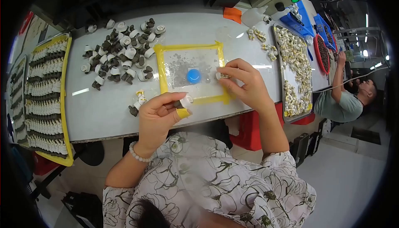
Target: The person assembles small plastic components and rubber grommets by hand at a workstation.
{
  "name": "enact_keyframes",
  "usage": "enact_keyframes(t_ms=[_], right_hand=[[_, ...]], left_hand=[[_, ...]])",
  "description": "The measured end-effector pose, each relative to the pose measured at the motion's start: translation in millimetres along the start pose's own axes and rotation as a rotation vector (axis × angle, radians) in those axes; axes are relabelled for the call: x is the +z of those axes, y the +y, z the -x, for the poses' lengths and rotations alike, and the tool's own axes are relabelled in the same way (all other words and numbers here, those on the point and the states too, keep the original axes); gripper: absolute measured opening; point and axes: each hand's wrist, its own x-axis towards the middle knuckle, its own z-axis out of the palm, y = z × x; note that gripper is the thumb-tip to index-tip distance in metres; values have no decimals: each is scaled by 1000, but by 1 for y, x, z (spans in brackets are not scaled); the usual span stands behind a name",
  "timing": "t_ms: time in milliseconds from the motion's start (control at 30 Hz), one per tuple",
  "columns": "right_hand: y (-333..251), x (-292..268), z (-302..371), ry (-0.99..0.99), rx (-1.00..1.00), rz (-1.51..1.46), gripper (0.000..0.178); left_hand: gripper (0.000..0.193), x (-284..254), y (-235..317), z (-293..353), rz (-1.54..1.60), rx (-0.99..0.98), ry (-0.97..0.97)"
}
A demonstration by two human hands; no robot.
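My left hand (160,114), with yellow tape on its thumb, pinches a small white and dark figurine part (186,101) above the front edge of a yellow-taped square (191,46). Over the square's right border, my right hand (245,82) is closed on a small white and gold figurine part (223,75), partly hidden by the fingers. A round blue cap or dish (193,76) sits inside the square, with wet-looking spots around it. Just left of my left hand, a joined white, gold and dark figurine (137,103) lies on the table.
Loose white and dark parts (120,53) are heaped at back left. Left stands a yellow-rimmed tray (66,103) of figurine rows; right, a metal tray (283,82) of white and gold parts. Behind are an orange piece (232,15), a bottle (254,17) and blue bins (305,18). A co-worker (343,97) is at far right.
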Motion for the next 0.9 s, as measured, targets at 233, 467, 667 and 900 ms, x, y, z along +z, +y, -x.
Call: enact_keyframes(t_ms=[233,467,667,900], right_hand=[[-19,18,-23,-28,-174,-41,22],[-21,16,-31,-73,-319,135,23],[-26,19,-27,-32,-172,-25,21],[-26,17,-19,1,-78,-318,24]], left_hand=[[30,2,0,-4,14,63,102],[31,4,2,-3,47,-1,94],[27,5,0,-3,6,20,158],[25,7,1,-5,32,47,144]])
